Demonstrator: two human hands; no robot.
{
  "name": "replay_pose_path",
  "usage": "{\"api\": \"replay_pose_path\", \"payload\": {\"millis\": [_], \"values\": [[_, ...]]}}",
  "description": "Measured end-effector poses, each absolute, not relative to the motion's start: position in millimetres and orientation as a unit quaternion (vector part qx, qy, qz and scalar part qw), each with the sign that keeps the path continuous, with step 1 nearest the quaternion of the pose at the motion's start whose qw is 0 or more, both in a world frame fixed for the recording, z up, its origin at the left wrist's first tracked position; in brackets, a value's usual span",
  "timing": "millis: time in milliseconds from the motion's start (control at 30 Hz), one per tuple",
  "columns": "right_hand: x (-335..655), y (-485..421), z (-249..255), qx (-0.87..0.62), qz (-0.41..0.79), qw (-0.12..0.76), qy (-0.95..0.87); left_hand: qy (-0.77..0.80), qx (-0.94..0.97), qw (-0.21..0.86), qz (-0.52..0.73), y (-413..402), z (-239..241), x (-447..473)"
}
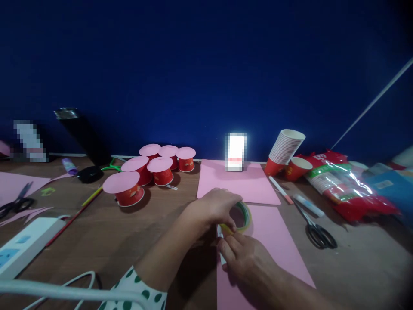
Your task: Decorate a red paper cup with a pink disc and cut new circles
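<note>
My left hand [217,207] rests on a roll of clear tape [242,216], fingers curled over its rim, pressing it flat on a pink paper sheet [274,241]. My right hand [245,258] sits just below the roll, fingers pinched on a white pen [221,246] whose tip touches the roll's lower left edge. A second pink sheet [238,181] lies just behind.
Several upturned red cups with pink discs on top [151,172] stand at the centre left. A stack of paper cups [284,150], a pen [281,190], a glue stick [309,206], black scissors [318,232] and a cup packet [348,189] lie on the right. A power strip [26,245], more scissors [16,203] and a black bottle [84,135] are on the left.
</note>
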State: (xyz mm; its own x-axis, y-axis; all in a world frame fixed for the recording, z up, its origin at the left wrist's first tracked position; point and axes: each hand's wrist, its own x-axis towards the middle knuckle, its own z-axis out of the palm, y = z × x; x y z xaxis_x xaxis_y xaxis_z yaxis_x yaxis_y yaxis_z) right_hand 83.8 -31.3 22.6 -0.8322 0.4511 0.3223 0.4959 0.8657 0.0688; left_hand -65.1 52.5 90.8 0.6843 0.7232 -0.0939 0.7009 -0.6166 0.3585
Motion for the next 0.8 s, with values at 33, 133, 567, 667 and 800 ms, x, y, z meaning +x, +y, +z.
{"api": "replay_pose_path", "payload": {"millis": [33,133,567,667,800], "values": [[87,-31,22,-0.242,-0.066,0.150,-0.956,0.395,0.898,0.191,0.035,53,90,-65],[96,-30,23,-0.227,-0.044,0.144,-0.962,0.388,0.899,0.198,0.046,55,87,-66],[141,-34,32,-0.283,0.093,0.112,-0.948,0.414,0.878,0.238,0.032,50,94,-62],[148,-33,33,-0.290,0.111,0.145,-0.940,0.413,0.877,0.245,0.027,50,96,-61],[157,-31,34,-0.315,0.141,0.174,-0.922,0.422,0.872,0.247,0.027,50,95,-62]]}}
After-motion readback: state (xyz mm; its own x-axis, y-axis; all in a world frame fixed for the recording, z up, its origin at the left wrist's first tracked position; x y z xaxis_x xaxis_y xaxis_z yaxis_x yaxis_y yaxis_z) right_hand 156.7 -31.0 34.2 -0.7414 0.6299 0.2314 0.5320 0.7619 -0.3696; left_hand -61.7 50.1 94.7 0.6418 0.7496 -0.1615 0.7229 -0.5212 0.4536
